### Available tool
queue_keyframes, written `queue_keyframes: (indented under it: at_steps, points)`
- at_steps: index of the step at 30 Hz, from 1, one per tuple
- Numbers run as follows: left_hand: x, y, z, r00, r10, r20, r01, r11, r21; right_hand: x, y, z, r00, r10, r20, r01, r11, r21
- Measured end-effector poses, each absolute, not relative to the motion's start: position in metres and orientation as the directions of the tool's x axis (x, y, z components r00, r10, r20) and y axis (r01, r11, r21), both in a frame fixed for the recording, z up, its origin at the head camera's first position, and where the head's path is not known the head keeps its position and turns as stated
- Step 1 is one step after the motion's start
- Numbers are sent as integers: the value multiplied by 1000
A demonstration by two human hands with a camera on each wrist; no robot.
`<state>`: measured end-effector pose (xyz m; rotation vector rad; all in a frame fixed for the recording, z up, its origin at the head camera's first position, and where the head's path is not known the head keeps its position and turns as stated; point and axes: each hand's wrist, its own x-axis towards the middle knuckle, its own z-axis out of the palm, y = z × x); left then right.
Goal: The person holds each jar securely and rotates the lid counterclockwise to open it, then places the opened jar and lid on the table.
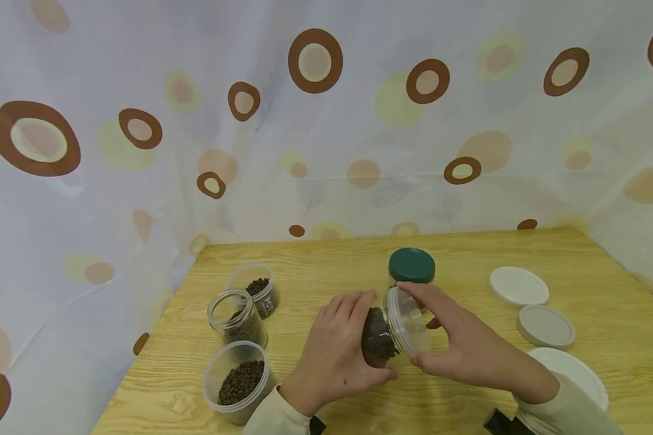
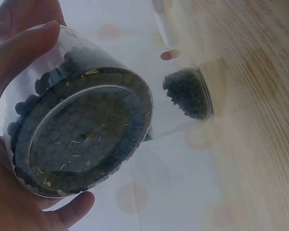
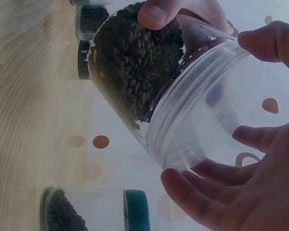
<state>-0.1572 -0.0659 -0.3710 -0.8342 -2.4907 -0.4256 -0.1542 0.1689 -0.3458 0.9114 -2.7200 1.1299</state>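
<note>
My left hand (image 1: 334, 344) grips a clear jar (image 1: 377, 341) of dark beans, probably coffee, tilted on its side. Its round base (image 2: 82, 134) faces the left wrist camera. With fingertips and thumb, my right hand (image 1: 465, 344) holds a clear plastic container (image 3: 209, 113). The container's ridged rim meets the jar's mouth, and I see no beans in it. Inside the jar, the beans (image 3: 135, 67) lie against the lower side. Just behind the hands stands a green-lidded jar (image 1: 412, 266), which also holds dark beans.
On the left stand three open clear containers with beans: a front tub (image 1: 239, 386), a middle jar (image 1: 238, 320) and a labelled back one (image 1: 258, 290). Three lids lie at right: a back white lid (image 1: 519, 286), a greyish lid (image 1: 546, 327) and a front white lid (image 1: 571, 374).
</note>
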Motion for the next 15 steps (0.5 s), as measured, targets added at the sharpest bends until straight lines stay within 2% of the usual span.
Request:
queue_keyframes:
  at_steps: [7, 15]
  points:
    - [-156, -66, -369, -725, 473, 500, 618, 767, 171, -155, 170, -345, -785, -534, 315, -603, 542, -585]
    - [-157, -68, -367, -703, 471, 533, 631, 759, 163, -154, 172, -341, -777, -548, 310, -615, 558, -557]
